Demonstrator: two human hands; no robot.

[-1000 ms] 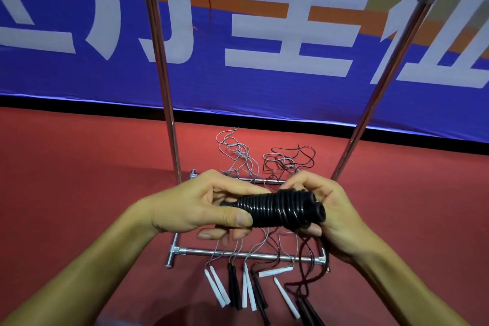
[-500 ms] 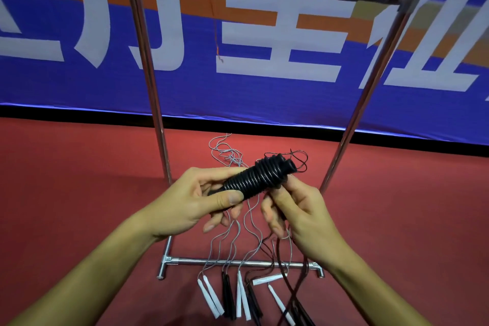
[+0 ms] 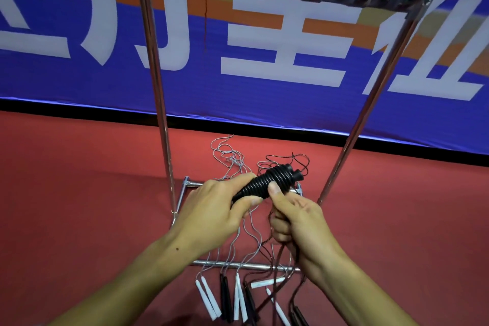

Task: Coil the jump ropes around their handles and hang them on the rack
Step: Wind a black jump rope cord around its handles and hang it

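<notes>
Coiled jump rope (image 3: pixel 267 182) slants up-right; left hand (image 3: pixel 217 209) fingers clamp lower end, right hand (image 3: pixel 299 222) thumb presses middle.

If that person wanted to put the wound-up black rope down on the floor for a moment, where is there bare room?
Bare red floor lies left of the chrome rack's left post, and more to the right of its slanted right post. Between the posts it is crowded: loose grey and black cords tangle across the base, and white and black handles lie before the front bar.
</notes>
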